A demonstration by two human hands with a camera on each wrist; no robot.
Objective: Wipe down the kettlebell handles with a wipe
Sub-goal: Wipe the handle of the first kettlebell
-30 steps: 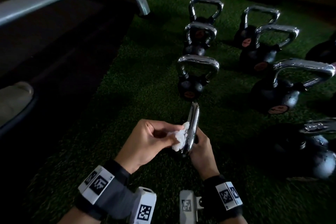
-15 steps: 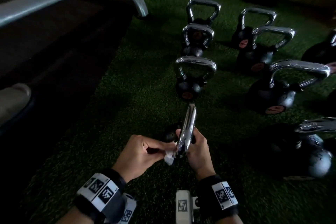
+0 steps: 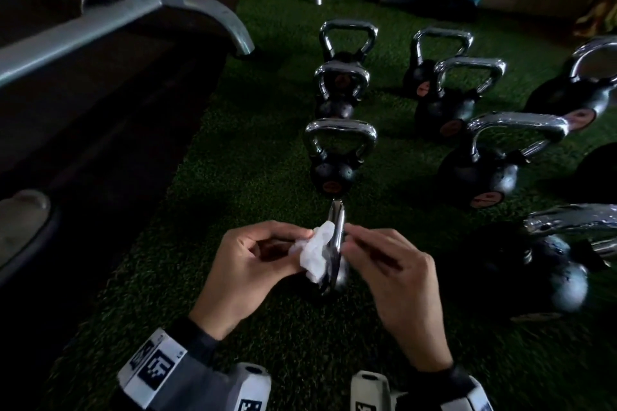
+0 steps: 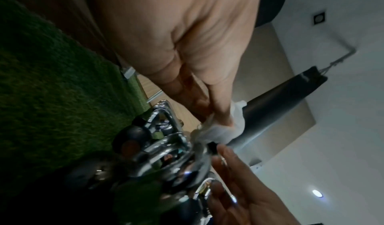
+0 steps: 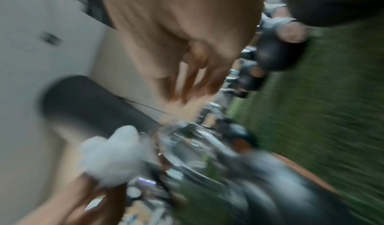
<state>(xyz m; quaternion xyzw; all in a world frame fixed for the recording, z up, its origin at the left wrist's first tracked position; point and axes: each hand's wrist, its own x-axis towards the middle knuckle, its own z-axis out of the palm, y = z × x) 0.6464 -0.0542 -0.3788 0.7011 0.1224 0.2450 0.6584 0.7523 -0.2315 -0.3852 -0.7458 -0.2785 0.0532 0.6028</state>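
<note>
Wipe [image 3: 315, 252] against chrome handle [image 3: 337, 243] (right-wrist view only blur)

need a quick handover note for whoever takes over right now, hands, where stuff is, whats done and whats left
Left hand: pinches the crumpled white wipe against the left side of the nearest kettlebell's chrome handle.
Right hand: fingers extended beside the handle's right side; the blur hides whether they touch it.
Things: that kettlebell stands on the green turf, handle edge-on to the head camera. Three more kettlebells line up beyond it, others stand to the right.
Done: wiping of the nearest handle is under way.
Left: finish it, then the other handles; nothing shows which are already wiped.
</note>
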